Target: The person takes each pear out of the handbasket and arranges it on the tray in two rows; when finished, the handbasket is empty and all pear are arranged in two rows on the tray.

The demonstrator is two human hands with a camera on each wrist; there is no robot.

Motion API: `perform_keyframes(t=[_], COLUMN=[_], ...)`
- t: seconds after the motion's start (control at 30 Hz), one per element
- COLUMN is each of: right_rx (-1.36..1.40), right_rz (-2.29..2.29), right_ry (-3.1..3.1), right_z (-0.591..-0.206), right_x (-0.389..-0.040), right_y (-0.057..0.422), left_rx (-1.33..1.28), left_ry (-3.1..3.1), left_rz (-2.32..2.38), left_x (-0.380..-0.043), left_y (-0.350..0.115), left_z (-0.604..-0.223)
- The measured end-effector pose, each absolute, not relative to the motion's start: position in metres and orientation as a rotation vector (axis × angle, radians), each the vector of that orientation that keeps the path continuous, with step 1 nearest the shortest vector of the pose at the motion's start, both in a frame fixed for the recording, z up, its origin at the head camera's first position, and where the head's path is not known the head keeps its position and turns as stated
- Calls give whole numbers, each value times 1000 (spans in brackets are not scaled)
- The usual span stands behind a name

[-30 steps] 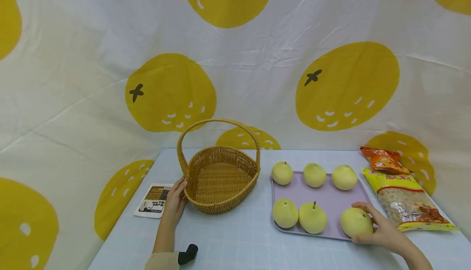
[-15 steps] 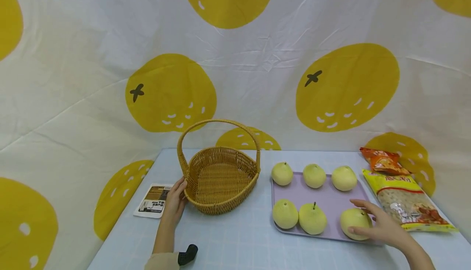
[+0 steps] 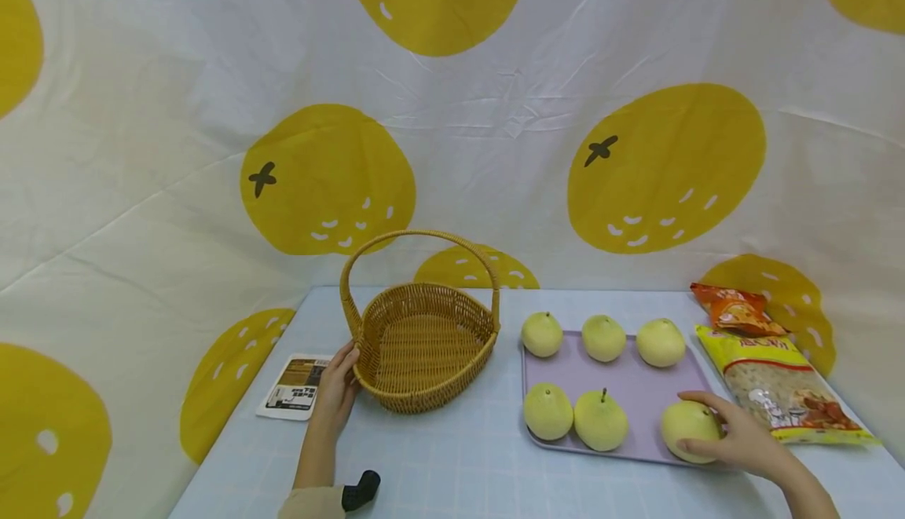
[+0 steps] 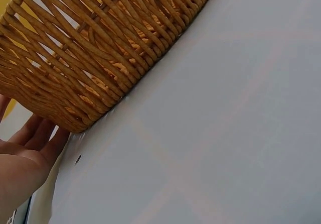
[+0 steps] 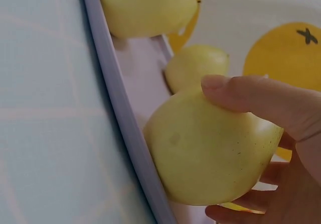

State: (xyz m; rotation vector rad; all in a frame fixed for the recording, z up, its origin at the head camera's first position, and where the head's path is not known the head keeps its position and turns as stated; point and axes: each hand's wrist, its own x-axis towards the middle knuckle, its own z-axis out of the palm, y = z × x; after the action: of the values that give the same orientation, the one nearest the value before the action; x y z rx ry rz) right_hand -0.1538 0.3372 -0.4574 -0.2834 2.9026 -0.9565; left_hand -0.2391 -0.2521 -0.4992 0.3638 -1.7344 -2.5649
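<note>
My left hand (image 3: 338, 384) holds the left side of a wicker basket (image 3: 424, 393) with a tall arched handle. In the left wrist view, its fingers (image 4: 35, 136) lie against the lower wall of the basket. My right hand (image 3: 742, 436) grips a pale yellow-green pear (image 3: 687, 429) at the front right corner of a lilac tray (image 3: 646, 393). From the right wrist, the thumb (image 5: 235, 91) lies across this pear (image 5: 205, 153) and the other fingers curl round its far side, partly hidden. Two more pears (image 3: 601, 420) share the tray's front row, and three (image 3: 604, 338) form its back row.
Right of the tray lie a yellow snack bag (image 3: 785, 389) and a smaller orange packet (image 3: 738, 308). A printed card or packet (image 3: 293, 385) lies left of the basket. Behind the table (image 3: 452, 464) hangs a fruit-patterned curtain (image 3: 481, 173).
Half a second ago my right fingers were spread looser round the front right pear; they have closed in on it again. That pear has shifted slightly right. The left hand and basket keep still.
</note>
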Motion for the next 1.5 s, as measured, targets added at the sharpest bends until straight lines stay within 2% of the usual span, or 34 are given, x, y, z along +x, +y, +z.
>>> perform_keyframes(t=[0.67,0.93,1.23,1.37,1.5], right_rx=[-296,-573,-733,-785,-671], right_rz=[-886,-1060,-934,-1102,-1223], right_ry=[3053,3218,3344,3182,2902], right_z=[-447,-442,-446,-452,-456], right_x=[-152,-154,-157,-163,-167], right_y=[316,285,254,246,246], left_rx=[372,364,372,374,370], left_ry=[-1749,-1751,-1744,-1734,-1727], left_rz=[-2565,-2552,-2563,-2567,-2573], left_x=[-239,-239,-239,-239,-240], left_y=[-252,-252,-251,-251,-251], left_z=[-500,-499,-499,-499,-499])
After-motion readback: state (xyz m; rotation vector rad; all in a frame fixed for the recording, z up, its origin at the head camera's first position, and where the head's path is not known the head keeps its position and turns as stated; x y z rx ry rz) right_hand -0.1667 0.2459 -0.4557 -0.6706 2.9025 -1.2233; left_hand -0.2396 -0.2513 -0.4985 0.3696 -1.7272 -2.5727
